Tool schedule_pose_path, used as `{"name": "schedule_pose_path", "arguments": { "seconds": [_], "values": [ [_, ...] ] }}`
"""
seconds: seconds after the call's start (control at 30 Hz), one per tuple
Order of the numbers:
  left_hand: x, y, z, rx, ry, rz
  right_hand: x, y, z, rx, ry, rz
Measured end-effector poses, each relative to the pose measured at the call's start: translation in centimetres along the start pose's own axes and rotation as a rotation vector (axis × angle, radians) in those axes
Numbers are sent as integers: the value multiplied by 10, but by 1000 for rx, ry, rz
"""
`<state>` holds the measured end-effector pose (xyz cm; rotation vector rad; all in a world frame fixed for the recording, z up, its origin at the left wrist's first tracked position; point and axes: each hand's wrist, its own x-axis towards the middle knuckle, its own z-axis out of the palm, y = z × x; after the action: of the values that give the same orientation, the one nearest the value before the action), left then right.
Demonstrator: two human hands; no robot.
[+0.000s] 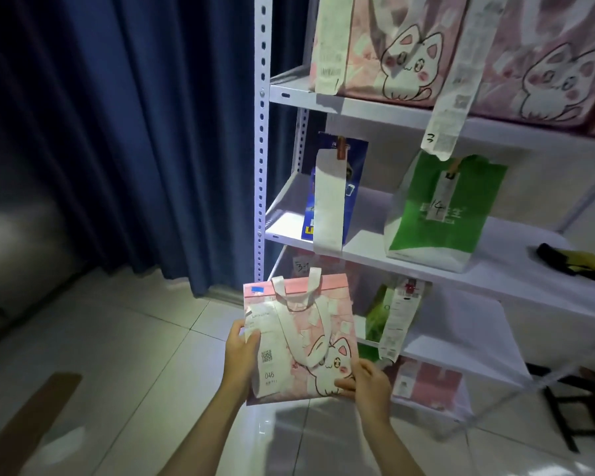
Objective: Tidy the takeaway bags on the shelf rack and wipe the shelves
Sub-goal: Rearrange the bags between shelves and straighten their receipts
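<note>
Down in front of the white shelf rack [262,139], both hands are holding a pink takeaway bag [299,338] out in the open air, off any shelf and just ahead of the rack's lower levels. My left hand [239,355] is closing around the bag's left edge with the thumb pressing on the long receipt [267,355] stuck to its front, and my right hand [368,383] is pinching the bottom right corner, so both are gripping the same bag. I'm guessing the step is getting this one squared up and slotted back onto a shelf of the rack. To do it well I'd be keeping it upright, supporting the base instead of crushing the sides, and facing the receipt outward so the number stays readable. Worth watching the loose handles too, since they could be snagging on the rack's upright post. Looks-wise it's a flat pink bag with a white cartoon cat, white fabric handles flopping over the front, and a small blue sticker near the top. Higher on the rack a blue bag [337,187] and a green bag [443,207] are standing with receipts clipped on, and matching cat bags [399,46] are sitting on the level above those.
</note>
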<state>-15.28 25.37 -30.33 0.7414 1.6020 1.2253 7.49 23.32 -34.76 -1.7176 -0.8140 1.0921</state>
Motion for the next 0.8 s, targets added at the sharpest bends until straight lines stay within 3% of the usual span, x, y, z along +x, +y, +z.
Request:
{"name": "schedule_pose_path", "arguments": {
  "seconds": [0.17, 0.33, 0.63, 0.8],
  "values": [
    [26, 8, 5, 15, -24, 1, 28, -10, -1, -265, -27, -66],
    [36, 10, 11, -2, -30, -22, 50, -14, -5, -352, -80, -109],
    [47, 9, 25, 44, 2, -13, 96, 6, 1, -344, -194, -61],
    [62, -9, 21, 76, 95, 30, 139, 18, 14, -279, -166, -24]
  ]
}}
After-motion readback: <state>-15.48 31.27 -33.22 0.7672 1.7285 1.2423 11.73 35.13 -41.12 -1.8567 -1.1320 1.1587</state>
